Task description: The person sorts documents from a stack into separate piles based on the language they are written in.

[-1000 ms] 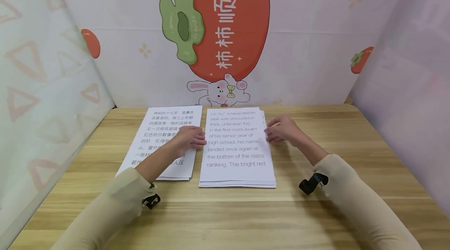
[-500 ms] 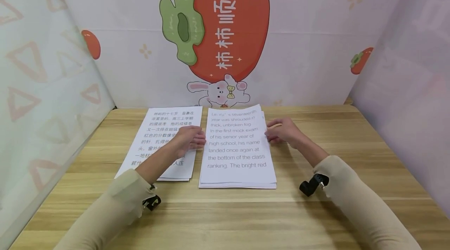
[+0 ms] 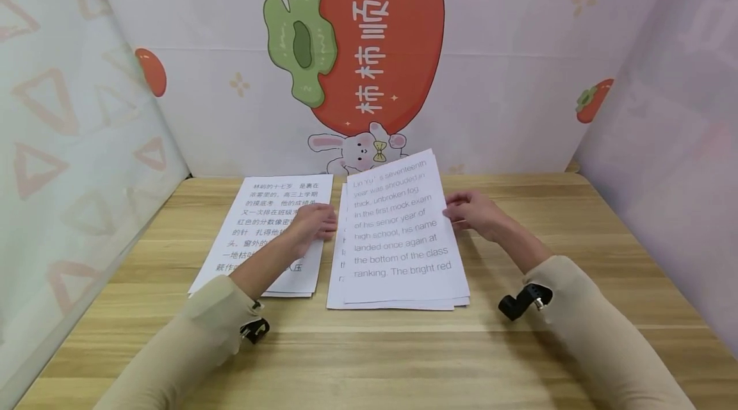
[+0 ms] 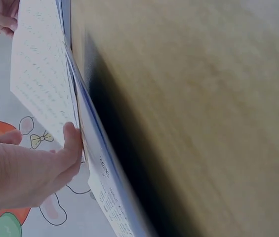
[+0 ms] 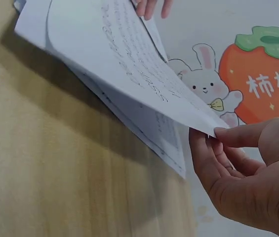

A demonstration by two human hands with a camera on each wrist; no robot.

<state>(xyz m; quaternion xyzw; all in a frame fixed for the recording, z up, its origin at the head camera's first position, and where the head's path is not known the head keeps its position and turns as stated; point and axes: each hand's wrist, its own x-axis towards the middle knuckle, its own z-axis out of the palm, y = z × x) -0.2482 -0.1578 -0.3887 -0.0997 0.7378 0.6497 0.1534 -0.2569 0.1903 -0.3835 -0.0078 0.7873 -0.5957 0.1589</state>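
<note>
The top sheet (image 3: 398, 237) of an English-text paper stack is lifted along its right side and turned slightly askew. My right hand (image 5: 248, 173) pinches that raised edge between thumb and fingers in the right wrist view. Under it lie more printed sheets (image 3: 336, 291), their left strip and bottom edge showing. My left hand (image 3: 311, 225) stays at the left side of this stack, above the neighbouring Chinese-text stack (image 3: 282, 195). In the left wrist view its fingers are loosely extended, with fingertips right at the paper's edge.
Both stacks lie on a wood-grain table (image 3: 380, 359). A printed backdrop (image 3: 496, 90) with a persimmon and a rabbit stands behind the table's far edge, and pale cloth walls (image 3: 663, 141) flank both sides.
The top English sheet has risen at its right side and shifted rightward, uncovering the left strip of the sheet beneath. My right hand has moved slightly right; my left hand has hardly moved.
</note>
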